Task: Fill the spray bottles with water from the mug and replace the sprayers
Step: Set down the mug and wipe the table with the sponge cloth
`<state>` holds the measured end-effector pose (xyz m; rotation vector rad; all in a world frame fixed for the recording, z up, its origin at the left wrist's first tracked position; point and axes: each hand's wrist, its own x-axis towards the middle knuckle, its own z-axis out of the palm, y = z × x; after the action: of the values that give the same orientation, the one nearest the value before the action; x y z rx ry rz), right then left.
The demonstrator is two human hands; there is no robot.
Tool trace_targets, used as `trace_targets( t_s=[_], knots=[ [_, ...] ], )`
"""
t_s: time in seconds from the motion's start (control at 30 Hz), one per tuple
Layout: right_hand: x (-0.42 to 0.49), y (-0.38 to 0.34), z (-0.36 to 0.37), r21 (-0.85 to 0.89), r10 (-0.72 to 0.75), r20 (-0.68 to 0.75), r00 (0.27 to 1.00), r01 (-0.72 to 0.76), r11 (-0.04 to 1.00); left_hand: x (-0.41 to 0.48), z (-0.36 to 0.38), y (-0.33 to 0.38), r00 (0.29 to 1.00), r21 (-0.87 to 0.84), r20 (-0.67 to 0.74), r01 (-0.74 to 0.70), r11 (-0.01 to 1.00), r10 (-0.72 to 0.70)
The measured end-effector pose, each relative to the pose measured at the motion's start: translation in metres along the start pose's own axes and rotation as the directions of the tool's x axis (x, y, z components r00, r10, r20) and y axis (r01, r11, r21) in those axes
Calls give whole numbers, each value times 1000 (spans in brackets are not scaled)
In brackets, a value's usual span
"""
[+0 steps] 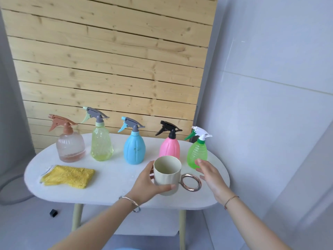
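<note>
My left hand (146, 183) grips the cream mug (167, 175) round its body, with the metallic ring handle (191, 182) pointing right. My right hand (210, 175) hovers with relaxed fingers just right of the handle, in front of the green bottle (197, 153). Several spray bottles stand in a row behind, all with sprayers on: a clear one with a brown sprayer (70, 145), a yellow-green one (101, 141), a blue one (134, 147), a pink one (169, 147) and the green one. Whether the mug holds water I cannot tell.
A folded yellow cloth (69, 175) lies at the front left of the white oval table (111, 192). A wooden slat wall stands behind, and a white wall is close on the right. A small black object (53, 212) lies on the floor.
</note>
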<state>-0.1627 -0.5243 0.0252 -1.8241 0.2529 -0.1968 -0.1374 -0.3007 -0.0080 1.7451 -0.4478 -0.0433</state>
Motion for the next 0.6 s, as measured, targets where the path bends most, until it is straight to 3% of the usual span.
trace_targets(
  t_s=[0.2, 0.47, 0.6],
  knots=[
    [-31, -31, 95, 42, -54, 185, 981, 47, 998, -75, -117, 4, 991, 50, -114, 79, 996, -73],
    [-49, -62, 277, -52, -123, 530, 839, 177, 983, -164, -244, -10, 948, 105, -278, 187, 977, -152],
    [-43, -57, 328, -122, -87, 547, 832, 182, 976, -186, -279, -19, 937, 131, -315, 201, 971, -152]
  ],
)
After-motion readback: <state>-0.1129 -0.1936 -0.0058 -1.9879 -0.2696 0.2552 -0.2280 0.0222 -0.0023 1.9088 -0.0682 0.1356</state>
